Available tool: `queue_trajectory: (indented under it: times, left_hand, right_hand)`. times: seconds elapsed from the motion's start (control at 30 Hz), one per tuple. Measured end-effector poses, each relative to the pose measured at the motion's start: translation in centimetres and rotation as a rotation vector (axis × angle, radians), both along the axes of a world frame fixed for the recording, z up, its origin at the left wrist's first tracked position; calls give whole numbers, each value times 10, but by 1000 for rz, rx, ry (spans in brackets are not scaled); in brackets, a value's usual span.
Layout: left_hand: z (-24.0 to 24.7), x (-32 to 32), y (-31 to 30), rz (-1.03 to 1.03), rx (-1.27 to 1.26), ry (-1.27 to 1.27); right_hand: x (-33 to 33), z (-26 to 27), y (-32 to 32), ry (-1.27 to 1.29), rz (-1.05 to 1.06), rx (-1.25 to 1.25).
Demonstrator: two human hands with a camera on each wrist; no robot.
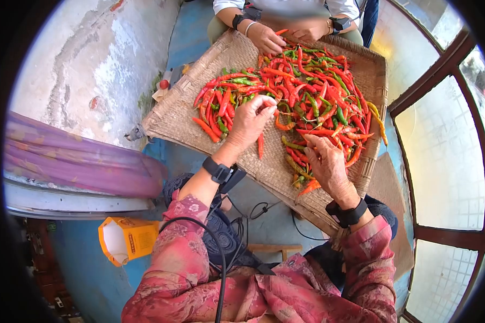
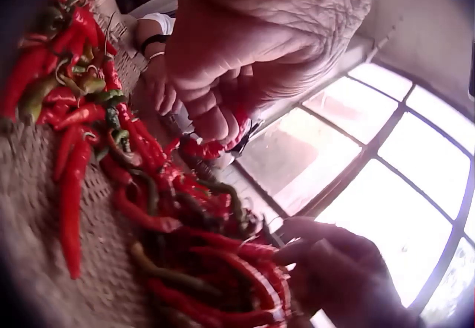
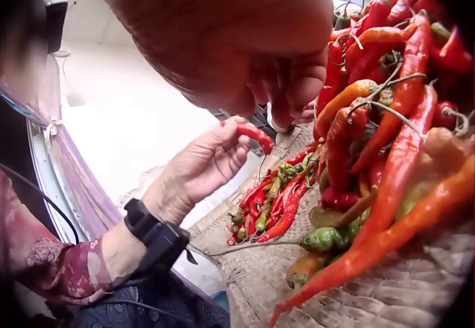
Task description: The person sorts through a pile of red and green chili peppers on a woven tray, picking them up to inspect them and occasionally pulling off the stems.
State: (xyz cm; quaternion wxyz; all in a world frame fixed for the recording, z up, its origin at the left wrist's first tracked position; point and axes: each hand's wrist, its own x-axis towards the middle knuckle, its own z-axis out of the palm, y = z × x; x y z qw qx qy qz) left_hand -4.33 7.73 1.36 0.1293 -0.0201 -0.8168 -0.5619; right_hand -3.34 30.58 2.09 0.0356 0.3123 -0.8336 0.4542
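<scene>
A heap of red, orange and green chili peppers (image 1: 328, 97) lies on a woven tray (image 1: 264, 164). My left hand (image 1: 249, 125) is raised above the smaller left part of the heap. In the right wrist view this left hand (image 3: 204, 166) pinches a short red pepper (image 3: 256, 136) between thumb and fingers. The left wrist view shows the hand (image 2: 267, 38) large and close, with red behind its bent fingertips. My right hand (image 1: 330, 166) is at the heap's near edge, fingers bent; whether it grips a pepper is hidden.
Across the tray another person's hands (image 1: 269, 39) are at the heap's far edge. An orange box (image 1: 137, 240) stands on the floor at left, near a purple curtain (image 1: 86, 156). Black cables (image 1: 221, 258) run over my lap. Framed windows (image 1: 447, 151) stand at right.
</scene>
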Motion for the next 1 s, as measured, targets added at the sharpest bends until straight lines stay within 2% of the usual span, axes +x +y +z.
queue_trajectory:
  times: [0.03,0.13,0.2,0.27,0.3,0.33,0.37,0.4,0.43,0.47,0.5,0.53,0.57,0.63,0.67,0.7,0.8,0.87,0.9,0.93,1.0]
  left_hand:
    - [2,4,1,1,2,-2]
    - [2,23,10,-252,685,-268]
    - [0,29,23,-367,681,-353]
    - [1,33,27,-397,609,-400]
    - [3,30,24,-330,489,-354]
    - [4,26,18,-263,367,-312]
    - [3,21,9,-113,351,-249]
    - [7,18,0,16,227,-184]
    - [5,13,-12,86,-54,-50]
    - [2,10,-21,151,-336,89]
    - [-4,11,-25,150,-337,89]
    - [-11,12,-26,105,-566,18]
    - [-18,12,-26,59,-794,-55]
    - [-25,16,-12,33,-876,-144]
    - [-28,18,-4,4,-959,-235]
    - [-33,20,3,1,-1046,-193]
    - [-39,17,8,-7,-976,-267]
    - [-38,21,6,-31,-944,-265]
    - [-35,25,8,-59,-824,-226]
    - [-31,28,8,-85,-706,-184]
    - [-25,31,13,-148,-630,-92]
  right_hand:
    - [-1,-5,0,-11,20,6]
    - [5,-2,-7,-142,68,-44]
    - [7,-4,-11,-169,89,-89]
    - [7,-2,-8,-236,110,103]
    - [7,-3,-9,-124,125,46]
    - [6,-1,-9,-126,134,52]
    - [5,3,-7,-187,100,51]
    - [3,5,-4,-248,64,47]
    - [-4,4,1,-317,59,-25]
    - [-9,8,5,-567,23,-281]
    - [-16,11,6,-581,-25,-457]
    - [-20,12,8,-591,-75,-632]
    - [-21,13,10,-590,-76,-631]
    - [-21,14,13,-436,-234,-498]
    - [-19,10,12,-438,-237,-503]
    - [-14,5,10,-342,-180,-438]
    - [-6,2,9,-132,-44,-115]
    - [3,4,3,-62,20,-9]
    - [4,-1,1,65,87,-3]
    - [5,-1,1,68,84,-8]
    - [8,0,-3,231,176,141]
